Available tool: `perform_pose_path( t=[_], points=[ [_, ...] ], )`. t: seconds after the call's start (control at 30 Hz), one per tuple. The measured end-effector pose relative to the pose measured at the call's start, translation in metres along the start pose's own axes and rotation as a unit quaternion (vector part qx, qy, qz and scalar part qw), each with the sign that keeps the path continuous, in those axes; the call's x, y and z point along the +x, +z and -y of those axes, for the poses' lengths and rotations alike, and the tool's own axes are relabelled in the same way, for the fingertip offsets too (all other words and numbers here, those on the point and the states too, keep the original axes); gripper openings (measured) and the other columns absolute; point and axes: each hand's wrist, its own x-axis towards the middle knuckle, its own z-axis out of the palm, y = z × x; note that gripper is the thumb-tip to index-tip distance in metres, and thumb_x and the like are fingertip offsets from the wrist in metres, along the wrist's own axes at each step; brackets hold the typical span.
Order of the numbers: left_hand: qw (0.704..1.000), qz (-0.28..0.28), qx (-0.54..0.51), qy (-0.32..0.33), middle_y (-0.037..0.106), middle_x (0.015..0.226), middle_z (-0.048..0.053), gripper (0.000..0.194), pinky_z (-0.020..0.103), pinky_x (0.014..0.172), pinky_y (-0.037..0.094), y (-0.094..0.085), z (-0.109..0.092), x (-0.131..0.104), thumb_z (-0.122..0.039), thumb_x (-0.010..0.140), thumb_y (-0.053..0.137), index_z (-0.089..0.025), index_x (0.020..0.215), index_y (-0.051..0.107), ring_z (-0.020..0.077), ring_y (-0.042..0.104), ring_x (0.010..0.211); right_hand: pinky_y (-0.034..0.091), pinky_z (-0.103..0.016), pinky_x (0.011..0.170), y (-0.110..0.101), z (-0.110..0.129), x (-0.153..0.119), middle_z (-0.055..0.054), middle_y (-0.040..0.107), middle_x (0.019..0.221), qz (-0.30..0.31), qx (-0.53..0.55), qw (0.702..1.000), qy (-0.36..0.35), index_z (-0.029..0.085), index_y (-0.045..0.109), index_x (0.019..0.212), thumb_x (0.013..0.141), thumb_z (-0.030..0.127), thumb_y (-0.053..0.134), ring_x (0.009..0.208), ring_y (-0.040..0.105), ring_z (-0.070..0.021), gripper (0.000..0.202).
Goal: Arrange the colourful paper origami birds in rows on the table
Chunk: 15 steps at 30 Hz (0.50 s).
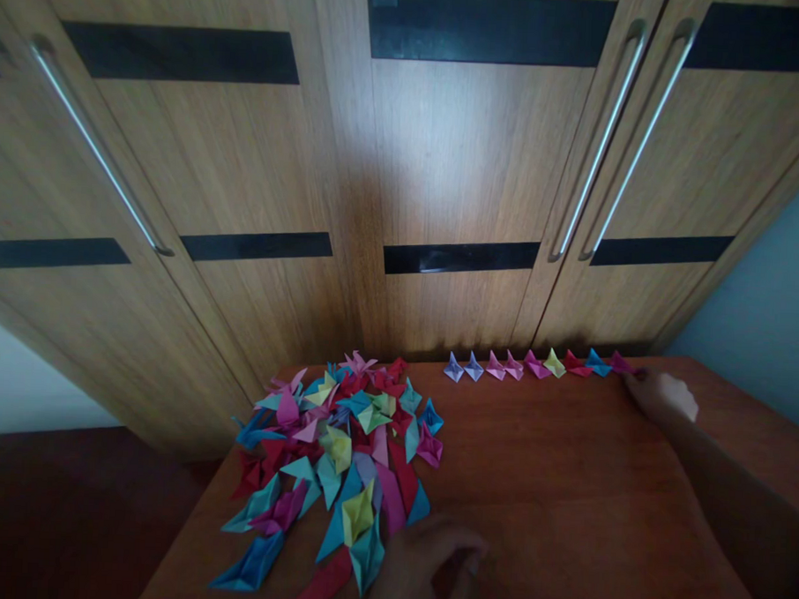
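At the far right end of the table, my right hand has its fingertips closed on a magenta origami piece, which stands last in a row of small folded-paper pieces. Next to it are a blue origami piece and a red one. Further left in the row come yellow, magenta, pink and lavender pieces, each with a pointed peak. My left hand rests low in the middle, its fingers curled in. Whatever it may hold is hidden. Beside it lies a heap of colourful origami pieces.
The reddish-brown wooden table stands against a wooden wardrobe with black strips and long metal handles. The origami row runs along the table's back edge. A pale blue wall is on the right.
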Motion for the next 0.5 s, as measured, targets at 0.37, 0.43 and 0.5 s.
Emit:
perform_pose_path(
  t=[0.37, 0.43, 0.5],
  points=[
    [0.999, -0.008, 0.024, -0.037, 0.069, 0.086, 0.001, 0.024, 0.020, 0.072, 0.049, -0.011, -0.017, 0.000, -0.008, 0.081, 0.049, -0.022, 0.091, 0.066, 0.0123, 0.064, 0.078, 0.036, -0.033, 0.059, 0.002, -0.008, -0.032, -0.027, 0.065, 0.101, -0.053, 0.044, 0.997, 0.034, 0.009, 0.067, 0.112, 0.082, 0.041, 0.052, 0.085, 0.063, -0.0279, 0.047],
    [0.998, -0.017, 0.044, -0.031, 0.068, 0.090, 0.001, 0.025, 0.021, 0.075, 0.049, -0.020, -0.018, 0.001, -0.009, 0.083, 0.049, -0.024, 0.096, 0.065, 0.0129, 0.063, 0.081, 0.037, -0.031, 0.059, 0.006, -0.007, -0.050, -0.024, 0.067, 0.099, -0.053, 0.049, 0.997, 0.008, 0.011, 0.069, 0.109, 0.083, 0.037, 0.049, 0.083, 0.063, -0.0269, 0.042],
    [0.996, -0.029, 0.081, -0.024, 0.068, 0.097, 0.002, 0.027, 0.025, 0.081, 0.049, -0.033, -0.015, 0.003, -0.011, 0.084, 0.049, -0.025, 0.101, 0.064, 0.0147, 0.063, 0.089, 0.038, -0.029, 0.058, 0.012, -0.002, -0.071, -0.019, 0.069, 0.094, -0.047, 0.055, 0.997, -0.038, 0.013, 0.071, 0.102, 0.082, 0.036, 0.049, 0.079, 0.064, -0.0250, 0.037]
  ],
)
